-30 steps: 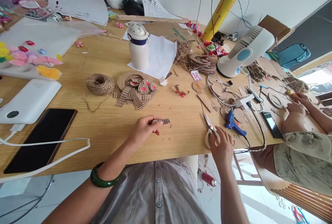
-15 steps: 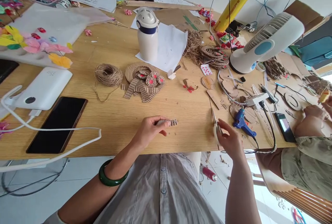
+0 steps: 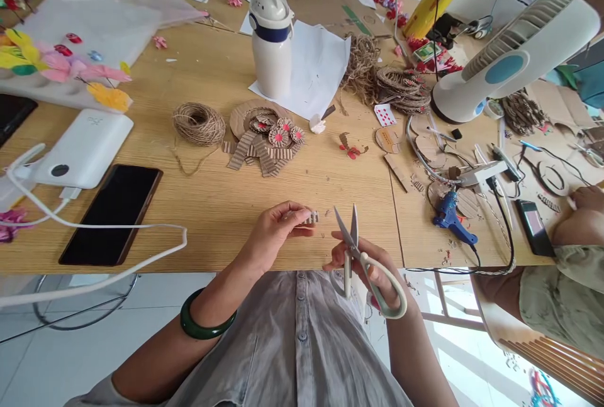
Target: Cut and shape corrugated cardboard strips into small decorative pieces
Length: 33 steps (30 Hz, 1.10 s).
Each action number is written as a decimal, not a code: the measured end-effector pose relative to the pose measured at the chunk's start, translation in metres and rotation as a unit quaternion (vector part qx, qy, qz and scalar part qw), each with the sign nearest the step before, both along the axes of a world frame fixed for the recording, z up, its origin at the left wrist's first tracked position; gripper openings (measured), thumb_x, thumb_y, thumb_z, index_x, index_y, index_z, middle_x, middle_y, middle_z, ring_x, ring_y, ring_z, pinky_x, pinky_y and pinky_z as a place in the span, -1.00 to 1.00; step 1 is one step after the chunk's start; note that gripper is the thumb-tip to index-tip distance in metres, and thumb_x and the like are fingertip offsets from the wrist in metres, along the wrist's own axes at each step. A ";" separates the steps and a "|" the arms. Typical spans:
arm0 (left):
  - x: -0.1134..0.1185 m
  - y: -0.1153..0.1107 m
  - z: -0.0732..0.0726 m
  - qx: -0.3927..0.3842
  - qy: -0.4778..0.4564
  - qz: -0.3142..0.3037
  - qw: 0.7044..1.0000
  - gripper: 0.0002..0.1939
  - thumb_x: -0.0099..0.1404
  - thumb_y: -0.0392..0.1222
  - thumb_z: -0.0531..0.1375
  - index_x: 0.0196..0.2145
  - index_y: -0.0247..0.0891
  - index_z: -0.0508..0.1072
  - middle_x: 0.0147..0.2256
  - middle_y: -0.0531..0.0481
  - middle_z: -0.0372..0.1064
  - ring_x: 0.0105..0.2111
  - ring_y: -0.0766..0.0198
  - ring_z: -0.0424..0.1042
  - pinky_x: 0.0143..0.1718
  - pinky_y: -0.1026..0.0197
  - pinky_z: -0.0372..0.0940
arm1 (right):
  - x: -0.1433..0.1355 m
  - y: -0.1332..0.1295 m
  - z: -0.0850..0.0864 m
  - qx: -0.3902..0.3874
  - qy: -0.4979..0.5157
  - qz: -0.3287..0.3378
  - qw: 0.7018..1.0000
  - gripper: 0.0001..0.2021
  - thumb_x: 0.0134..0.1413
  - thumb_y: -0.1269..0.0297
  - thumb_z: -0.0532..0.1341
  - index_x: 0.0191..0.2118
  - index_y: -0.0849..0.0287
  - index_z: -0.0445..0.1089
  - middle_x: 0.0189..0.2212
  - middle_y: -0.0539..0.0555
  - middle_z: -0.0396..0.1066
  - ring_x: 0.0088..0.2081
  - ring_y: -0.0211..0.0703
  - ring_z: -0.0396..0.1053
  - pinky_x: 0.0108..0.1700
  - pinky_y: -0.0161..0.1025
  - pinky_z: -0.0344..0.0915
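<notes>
Head view: left hand (image 3: 278, 231) pinches one ridged cardboard strip (image 3: 310, 217); right hand (image 3: 372, 268) grips one pair of open, pale-handled scissors (image 3: 355, 251).

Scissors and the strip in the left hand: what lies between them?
In the head view, only tabletop with a few tiny scraps lies between the scissors and the strip.

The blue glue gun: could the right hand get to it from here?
Probably yes. The right hand is just across mostly bare tabletop from the blue glue gun, but its grip is taken up by the scissors.
</notes>
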<state>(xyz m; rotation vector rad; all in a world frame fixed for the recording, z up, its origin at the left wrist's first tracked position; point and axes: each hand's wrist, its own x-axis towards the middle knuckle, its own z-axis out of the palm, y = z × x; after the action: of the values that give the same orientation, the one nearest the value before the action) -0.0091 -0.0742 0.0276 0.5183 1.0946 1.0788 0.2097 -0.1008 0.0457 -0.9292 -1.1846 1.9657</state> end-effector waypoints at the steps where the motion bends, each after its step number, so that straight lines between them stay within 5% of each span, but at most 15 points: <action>1: 0.000 -0.001 0.001 0.000 -0.008 0.002 1.000 -0.77 0.11 -0.08 0.38 -0.39 -0.32 0.54 -0.35 0.01 0.50 -0.35 0.29 0.51 -0.23 0.22 0.48 | -0.001 -0.002 0.003 0.000 -0.001 0.018 1.000 -0.36 0.08 -0.12 0.26 0.18 0.17 0.34 -0.25 0.13 0.32 -0.18 0.01 0.40 -0.12 -0.03 0.41; 8: 0.000 -0.005 0.004 -0.020 -0.046 0.016 0.999 -0.79 0.08 -0.14 0.40 -0.44 -0.34 0.52 -0.42 0.04 0.52 -0.38 0.26 0.55 -0.21 0.20 0.48 | -0.004 -0.009 0.003 -0.025 -0.025 0.092 0.995 -0.33 0.06 -0.13 0.30 0.21 0.14 0.30 -0.27 0.08 0.32 -0.45 -0.20 0.41 -0.42 -0.26 0.30; 15: -0.001 -0.009 0.004 -0.006 -0.029 0.001 1.000 -0.77 0.07 -0.13 0.42 -0.42 -0.32 0.52 -0.42 0.03 0.54 -0.38 0.25 0.56 -0.17 0.17 0.47 | -0.009 -0.011 0.006 -0.024 -0.037 0.075 0.996 -0.33 0.06 -0.15 0.29 0.20 0.13 0.31 -0.29 0.06 0.31 -0.48 -0.25 0.37 -0.47 -0.30 0.25; 29: -0.004 -0.013 0.003 0.079 0.183 -0.024 0.980 -0.83 0.19 -0.13 0.34 -0.38 -0.27 0.48 -0.44 0.02 0.56 -0.39 0.29 0.48 -0.29 0.26 0.29 | -0.025 -0.015 -0.006 -0.042 0.053 0.027 0.997 -0.35 0.17 -0.18 0.14 0.20 0.21 0.31 -0.35 0.05 0.26 -0.62 -0.36 0.21 -0.65 -0.34 0.11; 33: -0.001 -0.015 0.003 0.078 0.178 -0.035 0.980 -0.82 0.18 -0.13 0.34 -0.37 -0.26 0.46 -0.44 0.02 0.56 -0.38 0.27 0.50 -0.29 0.25 0.29 | -0.028 -0.015 -0.013 -0.036 0.078 -0.034 0.996 -0.41 0.20 -0.14 0.14 0.18 0.16 0.34 -0.36 0.02 0.24 -0.63 -0.41 0.14 -0.67 -0.36 0.05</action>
<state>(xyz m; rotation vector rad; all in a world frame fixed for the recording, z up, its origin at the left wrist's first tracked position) -0.0104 -0.0890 0.0310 0.8943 1.2963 1.0399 0.1813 -0.1158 0.0326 -0.8244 -0.9873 1.9977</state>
